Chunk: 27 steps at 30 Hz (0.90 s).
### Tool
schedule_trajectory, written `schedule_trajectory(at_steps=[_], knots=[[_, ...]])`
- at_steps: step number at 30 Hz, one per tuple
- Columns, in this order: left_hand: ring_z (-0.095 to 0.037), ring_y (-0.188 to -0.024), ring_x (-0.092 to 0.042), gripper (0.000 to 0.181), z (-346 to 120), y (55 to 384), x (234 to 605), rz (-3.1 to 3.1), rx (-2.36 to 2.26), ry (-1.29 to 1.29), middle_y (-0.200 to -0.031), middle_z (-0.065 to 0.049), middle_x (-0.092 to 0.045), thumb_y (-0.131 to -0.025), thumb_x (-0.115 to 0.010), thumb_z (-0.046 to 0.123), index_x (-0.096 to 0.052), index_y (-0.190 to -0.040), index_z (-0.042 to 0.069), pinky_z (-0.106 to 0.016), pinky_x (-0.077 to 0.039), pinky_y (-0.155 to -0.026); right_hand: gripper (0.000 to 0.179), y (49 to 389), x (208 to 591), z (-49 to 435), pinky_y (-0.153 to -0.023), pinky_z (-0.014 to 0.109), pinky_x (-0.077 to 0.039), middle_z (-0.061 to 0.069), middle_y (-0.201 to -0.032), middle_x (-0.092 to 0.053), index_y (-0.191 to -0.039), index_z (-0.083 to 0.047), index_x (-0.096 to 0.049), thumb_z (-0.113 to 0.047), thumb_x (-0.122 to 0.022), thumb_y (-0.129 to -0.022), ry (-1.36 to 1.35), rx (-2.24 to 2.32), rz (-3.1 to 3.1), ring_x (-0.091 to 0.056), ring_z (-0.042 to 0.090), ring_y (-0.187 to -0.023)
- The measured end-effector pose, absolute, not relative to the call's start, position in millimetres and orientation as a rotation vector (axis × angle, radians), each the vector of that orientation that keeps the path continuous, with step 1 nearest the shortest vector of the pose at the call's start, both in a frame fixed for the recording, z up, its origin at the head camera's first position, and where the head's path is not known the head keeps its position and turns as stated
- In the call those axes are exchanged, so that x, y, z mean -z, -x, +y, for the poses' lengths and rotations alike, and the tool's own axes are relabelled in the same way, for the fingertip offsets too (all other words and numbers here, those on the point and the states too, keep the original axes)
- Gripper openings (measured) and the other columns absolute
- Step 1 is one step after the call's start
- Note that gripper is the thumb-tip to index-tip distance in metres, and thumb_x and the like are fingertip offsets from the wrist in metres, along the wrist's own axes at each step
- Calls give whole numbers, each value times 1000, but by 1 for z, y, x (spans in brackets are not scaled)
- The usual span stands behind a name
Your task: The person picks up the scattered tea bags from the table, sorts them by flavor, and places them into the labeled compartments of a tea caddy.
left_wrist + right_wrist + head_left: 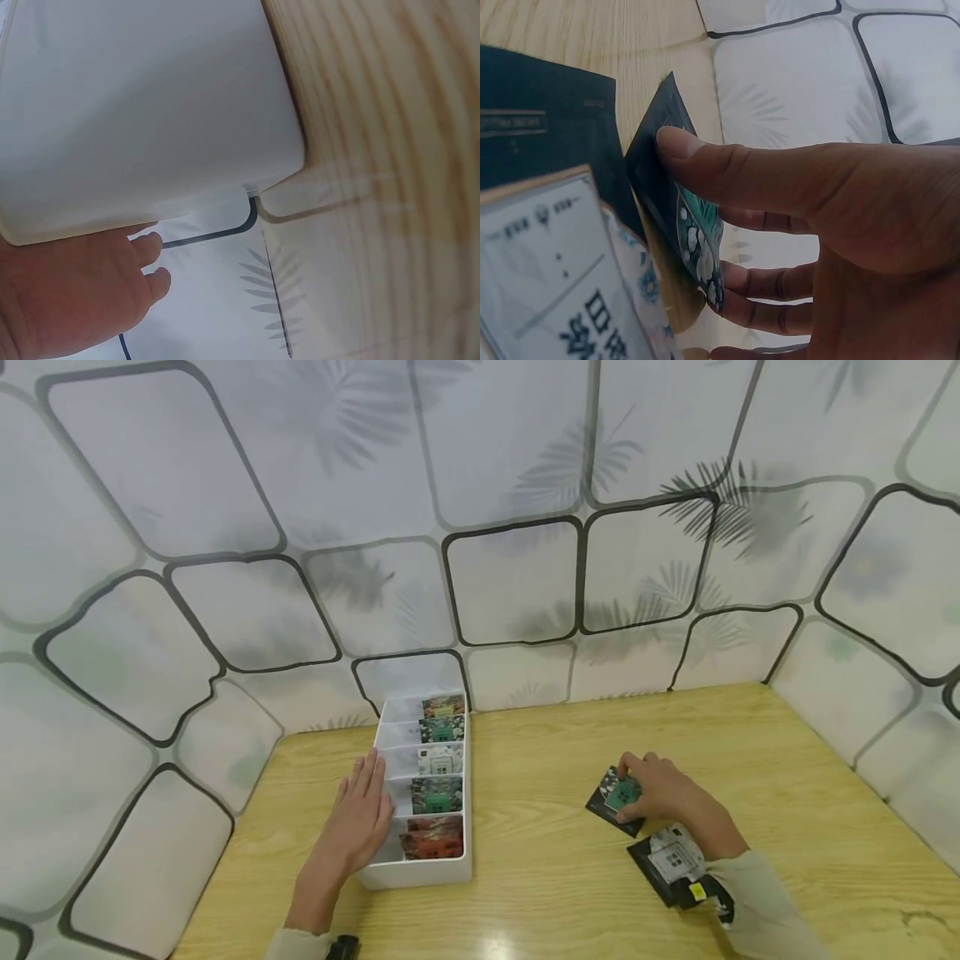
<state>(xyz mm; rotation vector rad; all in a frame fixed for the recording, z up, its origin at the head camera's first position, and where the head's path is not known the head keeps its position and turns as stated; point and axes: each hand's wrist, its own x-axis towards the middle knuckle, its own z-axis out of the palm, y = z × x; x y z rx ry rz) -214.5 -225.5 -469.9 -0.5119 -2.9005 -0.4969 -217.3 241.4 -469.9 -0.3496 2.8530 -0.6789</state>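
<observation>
A white compartment box (416, 874) stands on the table, with flat printed sachets standing in its sections: red (435, 839), green (437, 795) and white (440, 760) among them. My left hand (358, 814) lies along the box's left wall with fingers straight; in the left wrist view part of that hand (82, 292) is hidden by the box (150, 112). To the right, my right hand (663, 789) pinches a dark sachet with a green label (621, 793). The right wrist view has the thumb on this sachet's (697, 225) face and fingers behind it.
A dark sachet with a white label (675, 860) lies by my right wrist, with a small yellow patch (697, 891) beside it. The wooden table (540, 777) meets patterned fabric walls (510, 581) at the back and both sides.
</observation>
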Motion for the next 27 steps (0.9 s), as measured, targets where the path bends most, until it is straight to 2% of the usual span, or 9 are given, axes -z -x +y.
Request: schedule_trajectory(at_steps=[8,17,27], knots=[[-46,-153,-16,56,-227,213,469,-2909,515,507,-167,-25,-17,-109,-35,16,-24,-158,-10,-65,-19,-119,50,220,466,246,-65,38,-45,16,-100,-47,-112,-7,-51,-17,-89,-81,404,853,2787,-49,25,-79],[-46,-153,-16,56,-224,215,468,-2897,518,517,-167,-25,-18,-109,-36,15,-25,-158,-11,-65,-19,-119,36,225,463,254,-66,37,-43,9,-105,-60,-107,-9,-58,-5,-83,-82,527,985,2746,-48,20,-78],[-46,-153,-16,56,-224,214,468,-2908,519,504,-167,-25,-17,-109,-35,15,-24,-158,-10,-64,-19,-120,27,228,458,257,-77,41,-51,7,-115,-66,-113,-11,-66,-6,-76,-88,626,1141,2724,-58,23,-97]])
